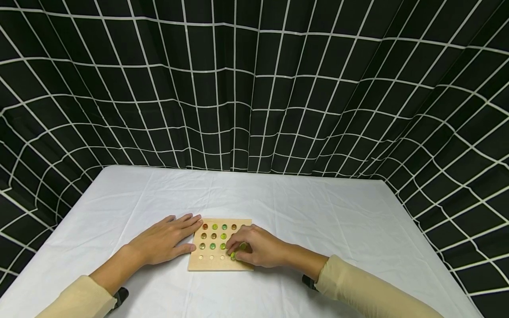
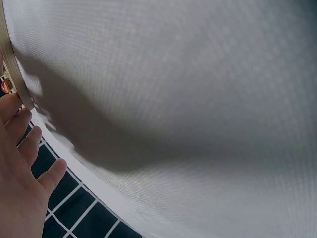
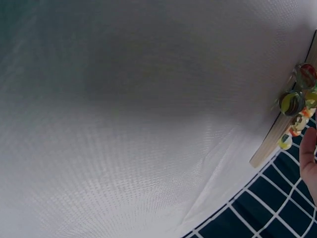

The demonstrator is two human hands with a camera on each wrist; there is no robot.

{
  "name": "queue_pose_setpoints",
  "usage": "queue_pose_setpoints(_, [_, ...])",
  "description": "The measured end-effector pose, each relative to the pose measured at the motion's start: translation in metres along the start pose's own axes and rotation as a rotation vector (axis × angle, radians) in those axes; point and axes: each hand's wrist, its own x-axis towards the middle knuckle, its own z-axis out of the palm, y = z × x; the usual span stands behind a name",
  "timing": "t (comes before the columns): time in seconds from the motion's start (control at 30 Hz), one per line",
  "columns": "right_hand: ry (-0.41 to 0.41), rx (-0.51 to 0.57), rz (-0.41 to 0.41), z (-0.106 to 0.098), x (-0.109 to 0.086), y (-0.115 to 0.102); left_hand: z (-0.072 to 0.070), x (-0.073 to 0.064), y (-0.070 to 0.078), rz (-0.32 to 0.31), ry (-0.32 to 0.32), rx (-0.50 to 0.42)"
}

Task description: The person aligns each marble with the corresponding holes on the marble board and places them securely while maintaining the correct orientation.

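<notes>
A square wooden board (image 1: 214,266) with rows of round hollows lies on the table, its back rows filled with glass marbles in green, yellow and amber. My right hand (image 1: 264,247) reaches over the board's right side, covering part of it. Its thumb and fingertips pinch a yellow-green marble (image 1: 233,255) at the front row. Just behind, another green marble (image 1: 243,246) shows beneath the fingers. To the left of the board, my left hand (image 1: 165,238) lies flat with fingers spread, thumb and fingertips at the board's left edge. The left wrist view shows the board's edge (image 2: 12,54) beside those fingers.
A white cloth (image 1: 318,212) covers the table, with faint creases. Black curtains with a white grid (image 1: 254,88) surround its back and sides. Three bare hollows (image 1: 211,257) show in the board's front row. Marbles (image 3: 291,103) stand above the board's edge in the right wrist view.
</notes>
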Motion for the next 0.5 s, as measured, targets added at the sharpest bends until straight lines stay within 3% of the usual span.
queue_pose_setpoints(0.5, [0.068, 0.068, 0.054, -0.018, -0.007, 0.005, -0.001, 0.000, 0.002, -0.001, 0.005, -0.008])
